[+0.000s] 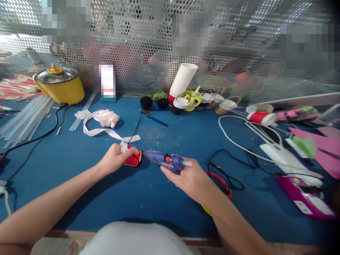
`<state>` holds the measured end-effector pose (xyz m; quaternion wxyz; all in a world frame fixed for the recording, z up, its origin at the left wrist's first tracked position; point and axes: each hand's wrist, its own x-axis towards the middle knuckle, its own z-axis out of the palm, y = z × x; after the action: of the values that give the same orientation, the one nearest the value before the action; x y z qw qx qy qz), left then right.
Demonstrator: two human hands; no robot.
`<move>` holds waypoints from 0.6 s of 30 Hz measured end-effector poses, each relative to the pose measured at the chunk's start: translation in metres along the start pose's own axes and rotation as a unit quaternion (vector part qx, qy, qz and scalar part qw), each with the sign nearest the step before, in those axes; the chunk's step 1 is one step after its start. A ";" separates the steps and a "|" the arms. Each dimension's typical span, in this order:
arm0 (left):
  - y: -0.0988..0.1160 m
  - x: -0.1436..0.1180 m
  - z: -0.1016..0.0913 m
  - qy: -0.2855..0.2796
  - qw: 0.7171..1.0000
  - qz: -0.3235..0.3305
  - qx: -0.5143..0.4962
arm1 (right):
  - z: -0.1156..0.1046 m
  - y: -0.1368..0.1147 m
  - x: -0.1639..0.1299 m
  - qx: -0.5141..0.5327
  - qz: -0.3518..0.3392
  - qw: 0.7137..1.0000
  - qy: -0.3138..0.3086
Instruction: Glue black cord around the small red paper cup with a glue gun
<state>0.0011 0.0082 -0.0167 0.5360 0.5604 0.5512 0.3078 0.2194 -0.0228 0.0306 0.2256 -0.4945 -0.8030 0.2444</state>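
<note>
My left hand [114,158] grips a small red paper cup [132,158] lying on its side on the blue table [132,198]; a thin black string runs up from the cup. My right hand [189,178] holds a purple glue gun [165,160], its nozzle pointing left and touching or almost touching the cup's bottom end. A clear glue stick pokes out of the gun's back end.
A yellow electric pot [58,85] stands back left beside clear glue sticks [23,118]. White ribbon [101,122], a stack of white cups [183,79], black pompoms [146,102] and finished cups lie behind. Cables [233,170], pink paper [318,145] and scissors [221,184] sit right.
</note>
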 end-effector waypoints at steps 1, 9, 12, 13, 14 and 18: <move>0.000 0.000 0.000 -0.001 1.000 0.000 -0.004 | 0.000 -0.001 -0.001 -0.002 0.000 1.000 -0.001; 0.000 0.000 0.000 -0.005 1.000 0.003 -0.013 | 0.000 -0.002 -0.005 0.002 0.012 1.000 0.008; 0.002 0.000 0.000 -0.002 1.000 0.003 -0.003 | -0.002 -0.004 -0.005 0.008 0.010 1.000 0.001; 0.002 -0.001 0.000 -0.001 1.000 0.003 0.001 | -0.002 -0.005 -0.005 0.008 0.007 1.000 -0.001; 0.002 -0.001 0.000 -0.001 1.000 0.003 0.005 | -0.003 -0.005 -0.005 0.006 0.003 1.000 -0.002; 0.000 0.000 0.000 -0.002 1.000 0.004 0.010 | -0.001 -0.002 -0.004 -0.003 -0.001 1.000 0.000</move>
<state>0.0012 0.0078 -0.0164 0.5299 0.5688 0.5512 0.3031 0.2200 -0.0269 0.0326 0.2246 -0.4941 -0.8044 0.2416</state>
